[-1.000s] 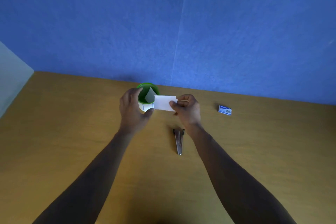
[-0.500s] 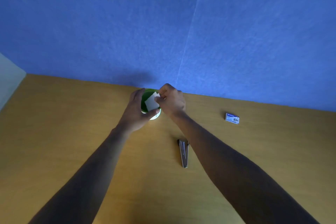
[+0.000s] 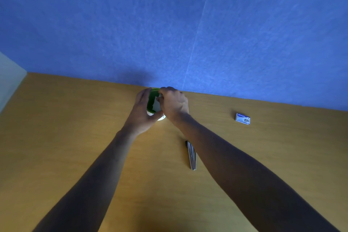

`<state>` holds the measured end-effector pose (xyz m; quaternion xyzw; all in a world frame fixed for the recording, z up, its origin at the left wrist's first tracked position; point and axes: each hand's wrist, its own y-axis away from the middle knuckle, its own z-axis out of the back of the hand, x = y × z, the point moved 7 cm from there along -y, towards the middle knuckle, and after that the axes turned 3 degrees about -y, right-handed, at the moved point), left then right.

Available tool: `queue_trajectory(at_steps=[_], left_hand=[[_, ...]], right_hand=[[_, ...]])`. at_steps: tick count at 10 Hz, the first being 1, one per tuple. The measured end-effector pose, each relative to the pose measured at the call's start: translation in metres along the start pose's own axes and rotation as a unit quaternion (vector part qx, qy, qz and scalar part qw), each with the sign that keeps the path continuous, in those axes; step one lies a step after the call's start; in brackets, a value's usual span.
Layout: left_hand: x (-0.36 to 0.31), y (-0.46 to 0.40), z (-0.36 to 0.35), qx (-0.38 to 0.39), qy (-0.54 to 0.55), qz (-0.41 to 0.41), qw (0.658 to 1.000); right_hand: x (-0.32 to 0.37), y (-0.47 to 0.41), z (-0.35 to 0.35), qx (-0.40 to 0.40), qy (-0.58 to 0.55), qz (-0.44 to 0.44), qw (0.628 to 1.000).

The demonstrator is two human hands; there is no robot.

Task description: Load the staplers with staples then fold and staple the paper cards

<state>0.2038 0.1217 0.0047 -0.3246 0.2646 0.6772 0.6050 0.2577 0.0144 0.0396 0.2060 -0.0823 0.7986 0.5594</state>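
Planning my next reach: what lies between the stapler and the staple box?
Only bare table between stapler and staple box, in the head view.

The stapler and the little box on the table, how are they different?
The stapler is long, thin and shiny metal; the little box is short, blocky and white with blue print. The stapler lies partly under the right forearm, while the box sits alone farther right. Both rest on the wooden table, untouched by the hands.
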Motion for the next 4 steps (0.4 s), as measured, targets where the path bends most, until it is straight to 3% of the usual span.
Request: queue_trajectory(at_steps=[2,4], left_hand=[[-0.010,0.001,0.006,0.001,-0.041,-0.015,0.999],[-0.056,0.027,0.027,-0.178,-0.045,-0.109,0.977]], right_hand=[[-0.014,0.030,0.021,-0.117,-0.073,0.010,0.990],[-0.085,0.083,0.045,-0.240,-0.063,-0.034,0.968]])
